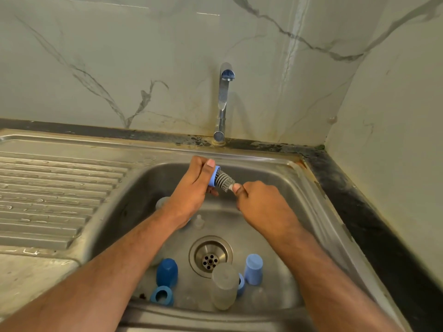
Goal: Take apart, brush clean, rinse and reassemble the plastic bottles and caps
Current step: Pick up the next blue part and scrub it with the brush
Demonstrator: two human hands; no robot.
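Observation:
My left hand [195,185] grips a light blue cap ring [214,176] over the back of the sink. The grey bristle head of a bottle brush [224,180] pokes into the ring's opening. My right hand [260,202] holds the brush handle, which is mostly hidden in the fist. On the sink floor lie a dark blue cap [167,270], a blue ring [162,295], a light blue cap [253,269] and a clear bottle [224,286] on its side. A clear teat [198,221] stands behind the drain.
The steel sink basin [297,188] has a drain [210,256] in its middle. A chrome tap [223,101] rises at the back with no water running. A ribbed draining board [52,195] lies to the left. Marble walls close the back and right.

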